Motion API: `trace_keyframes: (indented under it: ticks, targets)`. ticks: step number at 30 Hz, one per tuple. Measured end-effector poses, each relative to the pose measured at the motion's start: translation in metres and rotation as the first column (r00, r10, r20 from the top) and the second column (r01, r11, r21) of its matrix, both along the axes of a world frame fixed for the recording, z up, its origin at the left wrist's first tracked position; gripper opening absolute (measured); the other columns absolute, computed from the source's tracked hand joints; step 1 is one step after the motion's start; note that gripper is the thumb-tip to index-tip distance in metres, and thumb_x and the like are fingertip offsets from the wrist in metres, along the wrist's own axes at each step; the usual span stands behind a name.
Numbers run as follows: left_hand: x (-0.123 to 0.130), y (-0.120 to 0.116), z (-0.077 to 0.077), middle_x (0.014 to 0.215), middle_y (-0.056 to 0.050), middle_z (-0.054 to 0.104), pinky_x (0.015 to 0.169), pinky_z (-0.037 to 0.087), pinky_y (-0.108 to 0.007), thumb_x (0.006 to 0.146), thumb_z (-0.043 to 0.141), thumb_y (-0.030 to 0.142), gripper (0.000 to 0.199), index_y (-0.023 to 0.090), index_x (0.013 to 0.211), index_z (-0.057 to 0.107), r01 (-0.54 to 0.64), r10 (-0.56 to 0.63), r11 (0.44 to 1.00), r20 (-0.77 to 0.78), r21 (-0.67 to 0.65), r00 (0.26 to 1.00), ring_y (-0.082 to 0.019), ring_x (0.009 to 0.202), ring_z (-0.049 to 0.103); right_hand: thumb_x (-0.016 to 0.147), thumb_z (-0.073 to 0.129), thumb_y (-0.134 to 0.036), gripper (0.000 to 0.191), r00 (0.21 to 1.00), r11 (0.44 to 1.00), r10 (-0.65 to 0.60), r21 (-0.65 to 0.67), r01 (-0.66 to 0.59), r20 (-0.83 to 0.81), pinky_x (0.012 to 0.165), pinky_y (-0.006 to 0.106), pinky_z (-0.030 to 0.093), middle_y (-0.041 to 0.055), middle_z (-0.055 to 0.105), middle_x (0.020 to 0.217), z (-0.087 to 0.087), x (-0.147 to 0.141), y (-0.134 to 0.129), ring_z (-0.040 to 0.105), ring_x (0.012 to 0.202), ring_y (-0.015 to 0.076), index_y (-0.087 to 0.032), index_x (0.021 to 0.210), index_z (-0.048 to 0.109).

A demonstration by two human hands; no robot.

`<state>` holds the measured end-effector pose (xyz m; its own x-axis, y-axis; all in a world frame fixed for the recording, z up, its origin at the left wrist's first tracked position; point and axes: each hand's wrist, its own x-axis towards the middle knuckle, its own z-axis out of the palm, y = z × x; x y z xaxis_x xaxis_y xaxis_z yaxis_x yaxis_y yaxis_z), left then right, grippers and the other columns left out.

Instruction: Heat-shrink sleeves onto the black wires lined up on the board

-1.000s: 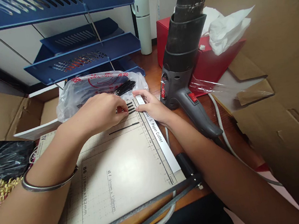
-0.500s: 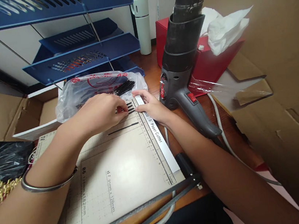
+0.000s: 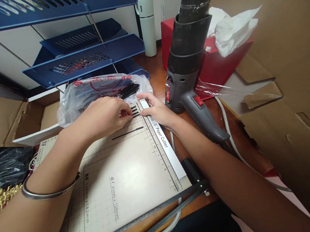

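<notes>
My left hand point(image 3: 105, 115) is closed in a pinch over the far part of a cream paper cutter board point(image 3: 129, 180). Between its fingertips is a thin black wire, mostly hidden by the fingers. Several short black pieces point(image 3: 134, 110) lie side by side just right of the fingertips. My right hand point(image 3: 157, 110) rests over the far end of the white rail point(image 3: 162, 141), thumb and forefinger apart beside those pieces. Nearer me on the board lies a single thin black wire point(image 3: 128, 132) with a thicker right end.
A clear plastic bag point(image 3: 69, 98) behind the board holds a bundle of black wires point(image 3: 130, 90). To the right stand a heat gun point(image 3: 186, 73) and a red tissue box point(image 3: 231, 64). Blue shelves point(image 3: 84, 58) and a pale bottle point(image 3: 149, 33) are behind. The cutter's arm point(image 3: 168, 217) crosses the front.
</notes>
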<state>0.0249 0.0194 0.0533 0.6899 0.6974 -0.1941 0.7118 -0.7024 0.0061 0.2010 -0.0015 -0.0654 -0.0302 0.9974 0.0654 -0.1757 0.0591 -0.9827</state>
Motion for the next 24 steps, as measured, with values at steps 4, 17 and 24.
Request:
trace_keyframes:
  ticks: [4, 17, 24]
  targets:
    - [-0.001, 0.002, -0.001, 0.110, -0.009, 0.081, 0.076, 0.043, -0.034, 0.094, 0.053, 0.037, 0.033, 0.022, 0.100, 0.081, 0.014, -0.014, 1.000, 0.007, 0.004, 1.000, -0.025, 0.086, 0.070, 0.059, 0.068, -0.019, 0.060, 1.000, 1.000, -0.010, -0.001, 0.010, 0.014, 0.131, 0.049, 0.035, 0.0034, 0.061, 0.143, 0.000, 0.000, 0.001, 0.051, 0.144, 0.0282, -0.028, 0.117, 0.058]
    - [0.000, 0.000, 0.005, 0.111, -0.009, 0.081, 0.079, 0.045, -0.033, 0.093, 0.055, 0.036, 0.032, 0.022, 0.103, 0.082, 0.005, -0.005, 1.000, -0.003, 0.001, 1.000, -0.024, 0.086, 0.070, 0.060, 0.067, -0.021, 0.057, 0.999, 1.000, -0.019, 0.010, 0.018, 0.027, 0.132, 0.049, 0.034, 0.0031, 0.061, 0.141, -0.002, 0.000, 0.002, 0.051, 0.144, 0.0286, -0.029, 0.116, 0.060]
    - [-0.002, -0.002, 0.015, 0.098, -0.005, 0.082, 0.080, 0.045, -0.033, 0.090, 0.060, 0.042, 0.031, 0.024, 0.098, 0.084, 0.030, -0.029, 0.989, 0.010, -0.147, 1.000, -0.023, 0.083, 0.068, 0.057, 0.065, -0.023, 0.059, 1.000, 0.999, -0.012, -0.041, 0.012, -0.006, 0.132, 0.049, 0.033, 0.0040, 0.061, 0.140, 0.001, 0.001, 0.001, 0.051, 0.143, 0.0297, -0.028, 0.115, 0.059]
